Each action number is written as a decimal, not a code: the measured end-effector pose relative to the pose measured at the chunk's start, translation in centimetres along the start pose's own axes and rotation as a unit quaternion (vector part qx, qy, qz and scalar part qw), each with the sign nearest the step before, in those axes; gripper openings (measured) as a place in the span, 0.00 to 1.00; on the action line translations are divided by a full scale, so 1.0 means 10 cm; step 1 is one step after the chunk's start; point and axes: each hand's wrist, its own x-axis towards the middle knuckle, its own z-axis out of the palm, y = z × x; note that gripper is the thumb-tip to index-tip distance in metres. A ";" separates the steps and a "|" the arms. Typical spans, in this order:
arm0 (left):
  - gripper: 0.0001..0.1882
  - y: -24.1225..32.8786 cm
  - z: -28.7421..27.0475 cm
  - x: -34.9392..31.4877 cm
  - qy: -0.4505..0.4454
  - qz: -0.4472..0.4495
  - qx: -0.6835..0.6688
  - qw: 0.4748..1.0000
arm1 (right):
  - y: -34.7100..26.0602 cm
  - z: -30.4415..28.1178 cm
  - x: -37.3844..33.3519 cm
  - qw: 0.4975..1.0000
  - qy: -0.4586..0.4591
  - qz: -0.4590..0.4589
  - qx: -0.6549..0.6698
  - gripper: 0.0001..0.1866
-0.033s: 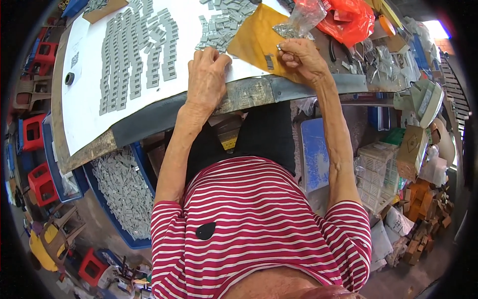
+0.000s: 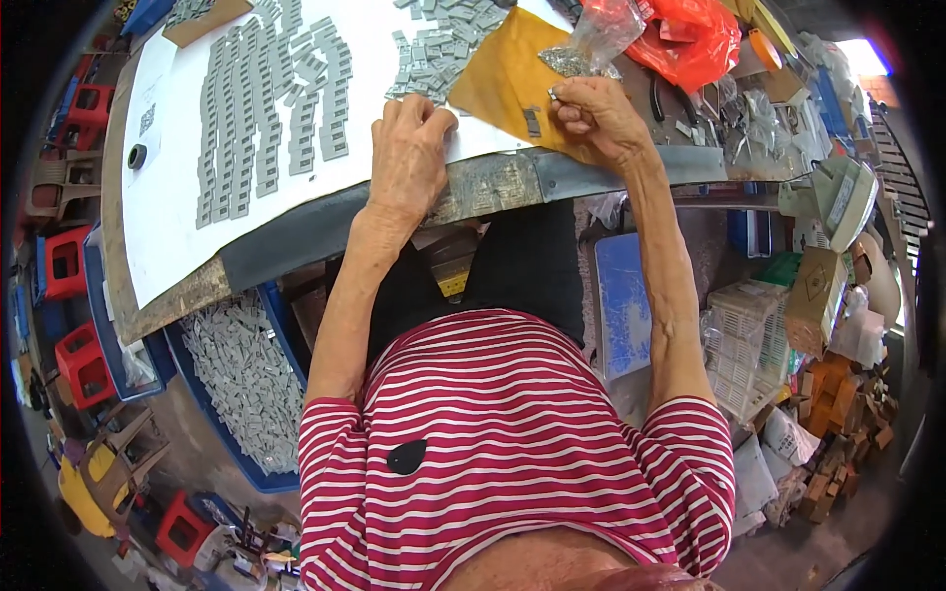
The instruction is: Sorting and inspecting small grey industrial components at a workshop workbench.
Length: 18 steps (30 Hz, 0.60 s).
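My left hand (image 2: 409,148) rests at the near edge of the white sheet (image 2: 379,59) with its fingers curled down. Whatever is under those fingertips is hidden. Just beyond it lies a loose heap of small grey rectangular pieces (image 2: 434,54). My right hand (image 2: 603,113) is closed in a pinch over the brown-yellow sheet (image 2: 503,74), and a tiny silvery metal part (image 2: 554,96) shows between thumb and forefinger. Beside that hand, on the brown-yellow sheet, sits a grey piece (image 2: 532,120). A pile of small metal parts (image 2: 572,62) lies beyond the right hand, next to a clear plastic bag (image 2: 609,28).
Long rows of grey pieces (image 2: 236,128) cover the table's left side, near a black ring (image 2: 137,156). A red plastic bag (image 2: 690,44) and dark-handled pliers (image 2: 658,103) lie at right. Below the table's left edge stands a blue bin (image 2: 179,353) full of grey pieces.
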 end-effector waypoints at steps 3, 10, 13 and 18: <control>0.12 0.02 0.00 -0.01 -0.021 -0.011 -0.017 1.000 | -0.01 -0.03 -0.02 0.998 0.017 0.022 0.062 0.06; 0.08 0.02 -0.02 -0.04 0.035 0.001 -0.037 0.999 | 0.06 -0.14 0.01 0.995 -0.016 0.025 0.100 0.07; 0.07 0.11 -0.10 -0.06 0.077 -0.046 -0.136 0.987 | 0.06 -0.12 -0.01 0.992 -0.019 0.030 0.118 0.06; 0.09 0.20 -0.23 -0.11 0.073 -0.157 -0.274 0.946 | 0.05 -0.08 -0.05 0.989 -0.025 0.039 0.139 0.05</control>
